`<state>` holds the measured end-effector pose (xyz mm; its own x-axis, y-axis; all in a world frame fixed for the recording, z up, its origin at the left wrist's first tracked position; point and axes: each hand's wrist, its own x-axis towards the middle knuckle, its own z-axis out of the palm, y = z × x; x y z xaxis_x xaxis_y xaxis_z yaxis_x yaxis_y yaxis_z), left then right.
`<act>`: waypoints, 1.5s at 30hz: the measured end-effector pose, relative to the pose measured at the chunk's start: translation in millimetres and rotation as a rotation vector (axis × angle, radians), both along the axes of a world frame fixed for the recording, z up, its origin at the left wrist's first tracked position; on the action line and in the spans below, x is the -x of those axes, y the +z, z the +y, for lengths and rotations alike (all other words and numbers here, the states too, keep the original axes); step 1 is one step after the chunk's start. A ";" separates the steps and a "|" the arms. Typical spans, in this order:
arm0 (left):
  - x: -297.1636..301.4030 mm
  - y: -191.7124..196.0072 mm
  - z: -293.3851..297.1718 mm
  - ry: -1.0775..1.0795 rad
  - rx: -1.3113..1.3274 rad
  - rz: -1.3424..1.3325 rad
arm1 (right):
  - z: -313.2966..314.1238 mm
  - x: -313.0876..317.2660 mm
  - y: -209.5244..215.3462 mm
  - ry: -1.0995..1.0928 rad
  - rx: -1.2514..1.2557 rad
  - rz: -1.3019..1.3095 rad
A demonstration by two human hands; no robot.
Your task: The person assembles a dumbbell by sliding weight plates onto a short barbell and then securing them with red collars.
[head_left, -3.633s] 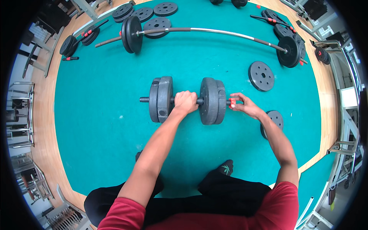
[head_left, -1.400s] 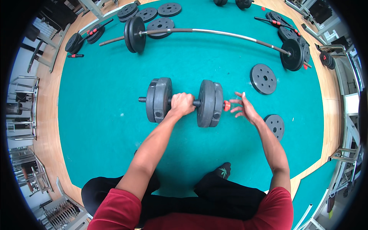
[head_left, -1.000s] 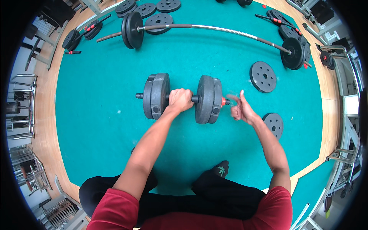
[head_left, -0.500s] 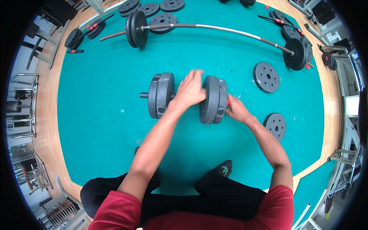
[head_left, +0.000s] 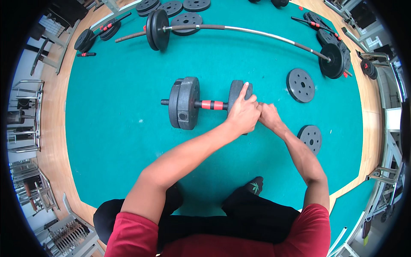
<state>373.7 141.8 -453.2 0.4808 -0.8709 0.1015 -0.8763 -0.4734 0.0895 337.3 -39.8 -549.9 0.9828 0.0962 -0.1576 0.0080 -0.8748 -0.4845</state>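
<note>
A dumbbell with a red-and-black banded handle lies crosswise on the green mat. Thick grey plates sit on its left end, where a bare threaded bar tip sticks out. My left hand is closed over the right-hand plates, its index finger stretched along their rim and its other fingers bent beside my right hand. At the bar's right end my right hand is closed, its fingertips touching or nearly touching my left hand. What it pinches is hidden.
A barbell stretches across the far mat. Loose round plates lie on the right, one farther, one nearer. More plates and short bars lie beyond. My sock-clad foot stands near. Gym racks line both sides.
My left hand has moved right, from above the handle onto the right-hand plates, uncovering the red grip. My right hand stays at the bar's end; the red piece by its fingers no longer shows.
</note>
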 end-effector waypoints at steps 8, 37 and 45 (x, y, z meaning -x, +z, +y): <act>4.8 -8.7 20.3 -0.151 0.166 -0.003 | -8.9 23.3 37.8 0.064 -0.129 0.001; -41.9 -65.2 96.3 0.620 -0.068 0.409 | 47.9 -22.0 46.0 0.059 0.207 0.183; -51.3 -70.7 93.7 0.622 -0.057 0.381 | 36.1 -32.5 17.1 0.162 0.124 0.186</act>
<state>425.0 235.4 -523.9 0.8813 -0.4240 -0.2087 -0.3566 -0.8864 0.2952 369.9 -3.7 -532.9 0.9091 0.2190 -0.3544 0.0739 -0.9220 -0.3802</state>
